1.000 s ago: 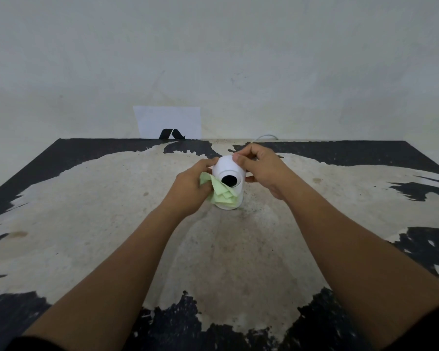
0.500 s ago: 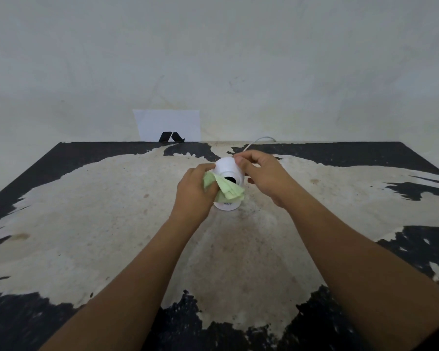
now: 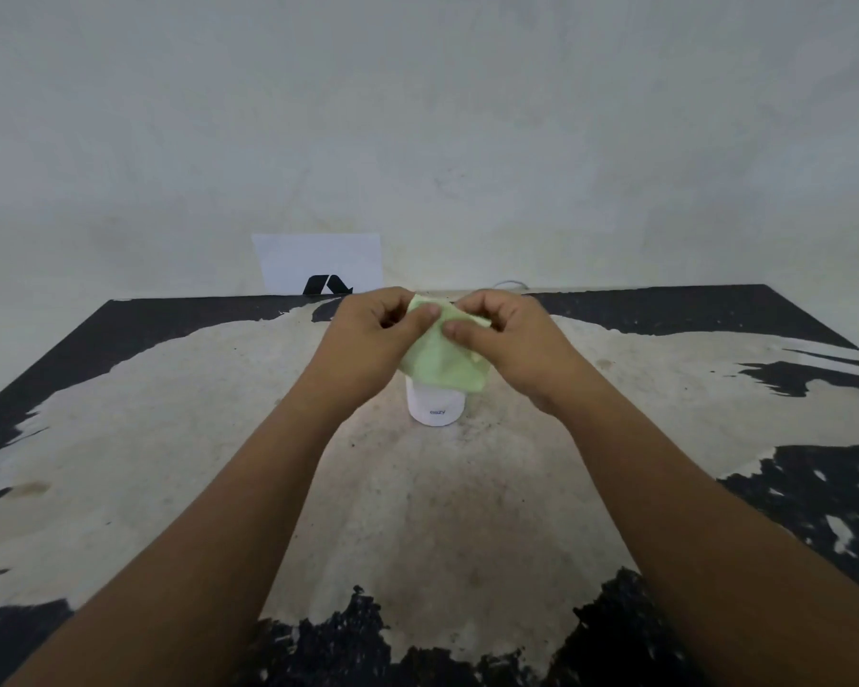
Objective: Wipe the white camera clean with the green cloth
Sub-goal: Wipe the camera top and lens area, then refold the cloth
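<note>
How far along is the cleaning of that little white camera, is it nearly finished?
Hard to call finished. Both the left hand and right hand pinch the green cloth, which is spread over the top of the white camera and hides its head. Only the base shows, standing on the table. How clean it is cannot be judged. The base and probably more of the head look left to wipe.

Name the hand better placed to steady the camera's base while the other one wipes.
Probably the left hand. Both hands pinch the green cloth draped over the camera; the right hand sits further onto the cloth, so it could wipe while the left drops to the bare base.
</note>
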Tool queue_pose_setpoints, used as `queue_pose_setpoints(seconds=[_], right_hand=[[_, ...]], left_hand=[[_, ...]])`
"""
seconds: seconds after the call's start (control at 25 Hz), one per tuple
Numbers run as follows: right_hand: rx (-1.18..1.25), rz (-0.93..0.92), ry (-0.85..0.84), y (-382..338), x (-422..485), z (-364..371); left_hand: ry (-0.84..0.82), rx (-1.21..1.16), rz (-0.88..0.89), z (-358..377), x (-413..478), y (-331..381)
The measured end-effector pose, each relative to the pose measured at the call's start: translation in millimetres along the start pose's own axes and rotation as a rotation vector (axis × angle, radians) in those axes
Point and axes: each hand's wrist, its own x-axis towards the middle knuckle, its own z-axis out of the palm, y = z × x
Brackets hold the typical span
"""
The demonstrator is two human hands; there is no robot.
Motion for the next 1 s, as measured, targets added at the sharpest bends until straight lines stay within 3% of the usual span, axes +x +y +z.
queue_pose_setpoints(seconds=[0.12, 0.24, 0.48, 0.6, 0.68, 0.84, 1.0], right_hand=[[-0.074, 0.007, 0.196, 1.8, 23.9, -12.9], [-0.375, -0.041, 0.287, 2.4, 44.7, -12.9], [-0.554, -0.093, -0.094, 22.8, 37.8, 12.6], [-0.477, -0.051, -0.183, 23.8, 39.4, 20.5], [-0.362, 0.129, -0.211, 23.3, 50.4, 24.3], [0.034, 0.417, -0.103, 44.1, 68.1, 23.6], [0.212, 0.455, -0.017, 75.4, 57.2, 25.3]], left_hand=[[0.109, -0.025, -0.095, -4.6, 5.6, -25.5], [0.083, 0.001, -0.213, 4.1, 8.2, -58.1], [0.019, -0.142, -0.317, 19.8, 19.3, -79.8], [0.004, -0.160, -0.337, 19.5, 21.5, -88.9], [0.012, -0.144, -0.335, 19.5, 21.7, -91.0], [0.016, -0.099, -0.320, 20.6, 20.9, -90.6], [0.004, -0.100, -0.295, 22.2, 19.7, -89.5]])
